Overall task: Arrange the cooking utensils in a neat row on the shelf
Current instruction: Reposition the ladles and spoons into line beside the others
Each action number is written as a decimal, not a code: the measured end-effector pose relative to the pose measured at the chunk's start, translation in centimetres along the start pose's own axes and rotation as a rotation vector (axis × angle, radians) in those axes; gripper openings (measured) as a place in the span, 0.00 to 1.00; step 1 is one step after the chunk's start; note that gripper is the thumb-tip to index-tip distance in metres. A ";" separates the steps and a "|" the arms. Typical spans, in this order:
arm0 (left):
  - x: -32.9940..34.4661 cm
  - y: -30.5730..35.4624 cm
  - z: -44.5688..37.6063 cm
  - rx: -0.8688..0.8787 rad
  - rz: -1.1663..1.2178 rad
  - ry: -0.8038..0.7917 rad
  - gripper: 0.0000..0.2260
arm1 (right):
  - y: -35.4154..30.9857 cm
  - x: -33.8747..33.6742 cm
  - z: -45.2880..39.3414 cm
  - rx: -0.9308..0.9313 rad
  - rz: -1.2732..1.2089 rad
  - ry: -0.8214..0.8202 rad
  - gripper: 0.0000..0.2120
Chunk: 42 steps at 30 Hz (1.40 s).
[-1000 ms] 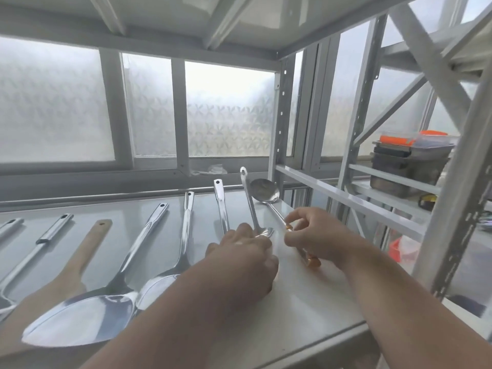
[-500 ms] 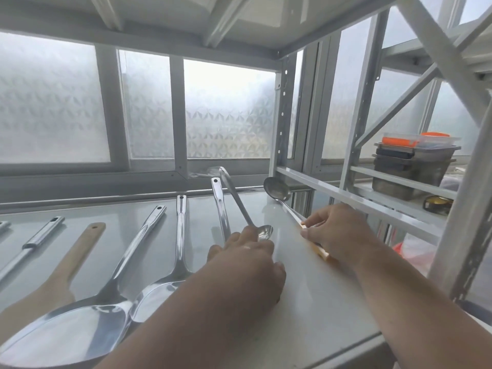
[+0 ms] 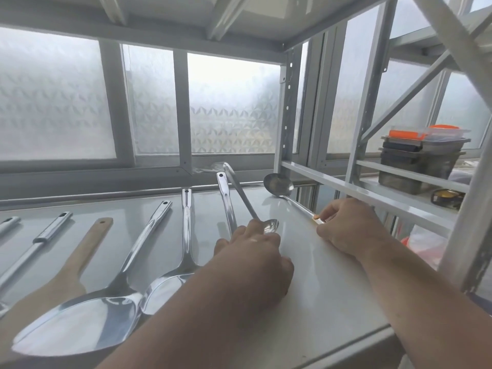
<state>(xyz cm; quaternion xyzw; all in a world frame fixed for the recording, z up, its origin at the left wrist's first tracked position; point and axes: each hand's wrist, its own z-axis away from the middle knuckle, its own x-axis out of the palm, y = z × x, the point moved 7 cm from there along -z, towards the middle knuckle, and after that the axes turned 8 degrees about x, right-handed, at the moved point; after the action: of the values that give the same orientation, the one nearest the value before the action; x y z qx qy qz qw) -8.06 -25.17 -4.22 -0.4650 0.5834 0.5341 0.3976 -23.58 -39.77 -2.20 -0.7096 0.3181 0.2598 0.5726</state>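
Two hands on the shelf (image 3: 332, 302), both busy. L hand (image 3: 253, 259) lies at centre, knuckles up, fingers curled over the bowl end of a small steel spoon (image 3: 247, 206) whose handle slants back toward 11 o'clock. R hand (image 3: 348, 230), at 2 o'clock from it, pinches the orange-tipped handle of a ladle (image 3: 282, 186); its bowl rests far back near the shelf post. W/ the rest in a row off to 9 o'clock: big steel spatula (image 3: 87, 323), second steel turner (image 3: 183, 249), wooden spatula (image 3: 77, 262), steel handles at the edge. Behind, at 12, frosted windows (image 3: 229, 107). Far at 2 o'clock, stacked metal trays (image 3: 418, 161) on the next rack.
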 end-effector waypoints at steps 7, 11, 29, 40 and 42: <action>-0.1 0.1 0.4 0.002 -0.052 -0.051 0.08 | 0.2 0.1 0.0 0.014 0.019 0.005 0.05; -0.2 0.3 0.4 -0.011 -0.008 -0.045 0.08 | 0.4 -0.1 -0.1 0.013 0.026 0.016 0.04; -0.6 0.6 0.4 0.008 -0.092 0.025 0.10 | 0.2 -0.7 0.8 0.007 -0.015 0.050 0.05; -4.6 1.4 1.3 0.116 -0.078 0.420 0.12 | -2.1 -2.3 2.5 -0.171 -0.076 0.225 0.04; -5.2 1.1 1.4 0.149 -0.027 0.541 0.11 | -2.7 -2.2 2.8 -0.226 -0.073 0.238 0.03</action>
<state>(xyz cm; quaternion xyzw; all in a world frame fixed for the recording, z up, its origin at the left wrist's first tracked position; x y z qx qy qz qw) -7.91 -23.19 0.90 -0.5680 0.6998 0.3407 0.2675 -23.09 -36.27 0.56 -0.8061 0.3265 0.1871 0.4566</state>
